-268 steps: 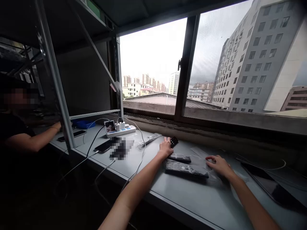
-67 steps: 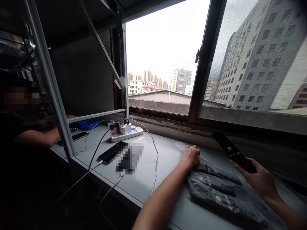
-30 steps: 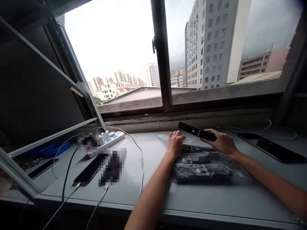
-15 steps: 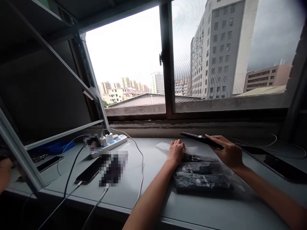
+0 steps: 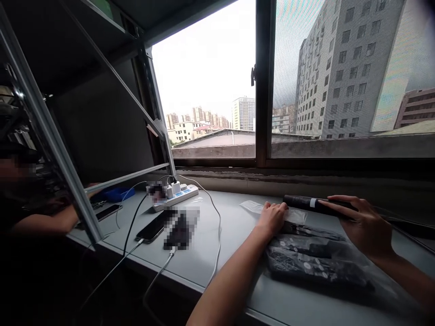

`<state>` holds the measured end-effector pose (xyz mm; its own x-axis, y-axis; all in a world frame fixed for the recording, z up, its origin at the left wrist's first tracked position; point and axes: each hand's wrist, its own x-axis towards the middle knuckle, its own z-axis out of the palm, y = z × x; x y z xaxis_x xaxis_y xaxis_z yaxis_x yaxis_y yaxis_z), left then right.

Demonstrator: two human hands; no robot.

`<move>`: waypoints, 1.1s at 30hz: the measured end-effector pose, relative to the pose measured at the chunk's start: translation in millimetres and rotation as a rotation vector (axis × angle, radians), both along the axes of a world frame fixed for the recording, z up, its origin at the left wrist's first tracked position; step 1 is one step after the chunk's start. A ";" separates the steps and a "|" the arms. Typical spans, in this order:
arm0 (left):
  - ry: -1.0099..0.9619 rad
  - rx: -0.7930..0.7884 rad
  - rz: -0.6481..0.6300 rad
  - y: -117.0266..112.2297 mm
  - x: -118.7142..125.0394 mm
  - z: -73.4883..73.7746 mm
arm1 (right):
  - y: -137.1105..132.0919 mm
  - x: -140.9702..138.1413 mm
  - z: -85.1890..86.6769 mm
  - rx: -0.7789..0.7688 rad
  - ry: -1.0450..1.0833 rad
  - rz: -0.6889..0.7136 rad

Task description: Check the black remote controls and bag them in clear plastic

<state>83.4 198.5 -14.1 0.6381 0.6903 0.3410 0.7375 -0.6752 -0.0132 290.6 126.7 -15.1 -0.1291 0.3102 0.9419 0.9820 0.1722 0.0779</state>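
My right hand [image 5: 363, 224] grips a black remote control [image 5: 307, 202], held level just above the grey table [image 5: 220, 240] and pointing left. My left hand [image 5: 273, 217] rests closed on a clear plastic bag [image 5: 251, 207], its fingers bent over the bag's edge. Just in front of both hands lie several black remotes wrapped in plastic bags [image 5: 312, 260].
A white power strip [image 5: 176, 197] with chargers sits at the back left, cables running to phones [image 5: 151, 227] on the table. Another person's arm [image 5: 41, 222] rests behind a metal shelf post [image 5: 50, 136] at the left. A window runs along the back.
My right hand has turned the remote onto its side and lowered it toward the table. The view has swung left. My left hand stays on the plastic bag.
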 end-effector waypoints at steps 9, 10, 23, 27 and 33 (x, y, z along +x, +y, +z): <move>0.053 0.056 0.027 -2.1 0.2 3.9 | 2.1 -1.7 -1.9 -0.116 0.301 0.068; 0.062 0.053 0.031 -2.0 0.4 4.6 | 3.1 -1.4 -2.8 -0.126 0.363 0.078; 0.032 0.064 0.043 0.4 3.1 8.6 | 8.7 -4.8 0.1 -0.361 0.969 0.393; -0.001 0.068 0.070 -1.4 3.8 13.8 | 8.6 -10.9 7.4 -0.421 1.145 0.441; -0.007 0.053 0.075 -3.4 1.4 17.8 | 10.1 -13.0 12.3 -0.481 1.299 0.473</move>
<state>84.8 195.1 3.7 0.5825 0.7168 0.3832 0.7863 -0.6164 -0.0421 277.6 136.8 -2.8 0.5349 0.7926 0.2928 0.1611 0.2445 -0.9562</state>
